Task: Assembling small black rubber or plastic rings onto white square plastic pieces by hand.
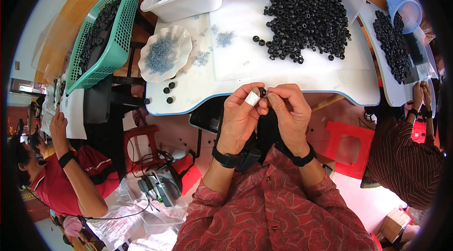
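In front of my chest, beyond the table's near edge, my left hand [238, 119] pinches a small black round part [262, 92] between its fingers. White tape [252, 98] is wrapped around the left thumb. My right hand [291, 114] is closed in a pinch right against that part; whatever its fingertips hold is too small to make out. On the white table [330, 78] lies a large heap of similar black ring-shaped parts [306, 15]. To the left, a white scalloped plate [187, 43] holds tiny pale blue-grey rings [163, 55].
More tiny rings [225, 38] lie scattered near the plate, with several black parts [166, 90] by the table's left corner. A white tub [188, 9] and a green basket [123, 38] hold black parts. Co-workers sit left [75, 175] and right [401, 161]. Red stools [349, 144] stand below.
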Available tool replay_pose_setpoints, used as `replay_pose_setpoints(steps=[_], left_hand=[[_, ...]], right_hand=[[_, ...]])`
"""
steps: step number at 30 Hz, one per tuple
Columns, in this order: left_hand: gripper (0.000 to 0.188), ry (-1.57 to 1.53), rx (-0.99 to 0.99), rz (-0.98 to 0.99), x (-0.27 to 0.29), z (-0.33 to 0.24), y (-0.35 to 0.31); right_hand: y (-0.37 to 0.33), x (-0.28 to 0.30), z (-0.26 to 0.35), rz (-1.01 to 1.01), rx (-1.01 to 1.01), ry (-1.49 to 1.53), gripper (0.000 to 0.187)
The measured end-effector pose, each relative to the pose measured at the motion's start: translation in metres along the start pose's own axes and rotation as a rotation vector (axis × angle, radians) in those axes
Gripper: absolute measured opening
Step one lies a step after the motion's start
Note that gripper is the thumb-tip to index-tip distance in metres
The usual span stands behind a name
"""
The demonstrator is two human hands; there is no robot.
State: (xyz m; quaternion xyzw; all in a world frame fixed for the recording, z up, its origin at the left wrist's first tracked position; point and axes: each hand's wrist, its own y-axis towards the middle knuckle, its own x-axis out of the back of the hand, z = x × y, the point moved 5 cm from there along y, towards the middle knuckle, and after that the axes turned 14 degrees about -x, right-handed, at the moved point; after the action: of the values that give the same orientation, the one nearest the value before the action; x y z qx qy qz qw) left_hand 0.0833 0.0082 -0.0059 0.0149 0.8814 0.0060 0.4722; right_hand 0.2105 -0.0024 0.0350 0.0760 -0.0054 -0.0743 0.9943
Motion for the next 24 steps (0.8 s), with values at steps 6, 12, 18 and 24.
replay_pose_setpoints(steps=[6, 12, 18, 24], left_hand=[[0.021, 0.108, -0.043, -0.013, -0.0015, -0.0029, -0.0014], [0.020, 0.186, -0.045, 0.019, 0.0013, -0.0057, -0.0026], [0.020, 0.233, -0.048, 0.022, 0.0043, -0.0063, -0.0051], [0.021, 0.215, -0.027, 0.052, 0.0060, -0.0076, -0.0059]], right_hand=[[0.0015, 0.0004, -0.0005, 0.030, -0.020, -0.019, 0.009], [0.0057, 0.0053, -0.0006, 0.104, -0.086, -0.055, 0.009], [0.0053, 0.0039, 0.0033, 0.155, -0.091, -0.061, 0.008], [0.0068, -0.0006, -0.0010, 0.237, -0.297, 0.172, 0.006]])
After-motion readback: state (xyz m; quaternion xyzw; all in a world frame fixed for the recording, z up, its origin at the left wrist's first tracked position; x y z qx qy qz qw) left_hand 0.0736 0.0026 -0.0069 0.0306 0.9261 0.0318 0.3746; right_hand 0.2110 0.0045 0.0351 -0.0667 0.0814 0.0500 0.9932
